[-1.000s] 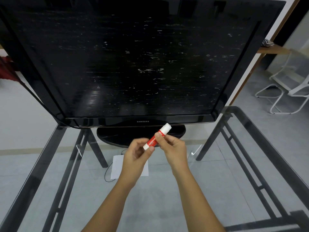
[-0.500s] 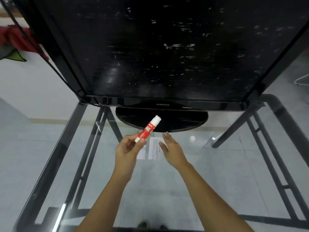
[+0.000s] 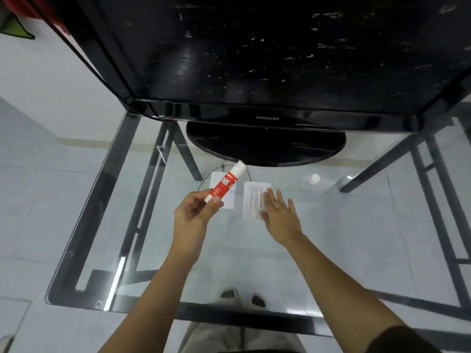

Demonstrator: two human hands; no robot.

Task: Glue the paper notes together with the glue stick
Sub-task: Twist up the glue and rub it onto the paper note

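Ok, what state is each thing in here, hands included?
glue stick: held tilted above the glass table, top end looks uncapped.
white cap: lying loose on the glass table.
left note: flat, partly hidden behind the glue stick.
right note: flat, printed side up, no overlap with the left note.
left hand: grips the glue stick's lower end.
right hand: fingers straight, laid on the right note.
television: screen dark.

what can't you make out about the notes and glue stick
Head view: middle of the left note, hidden by the glue stick and left hand.
Print on the right note, too small; right hand covers its right edge.
Small white object on the glass table, blurred.
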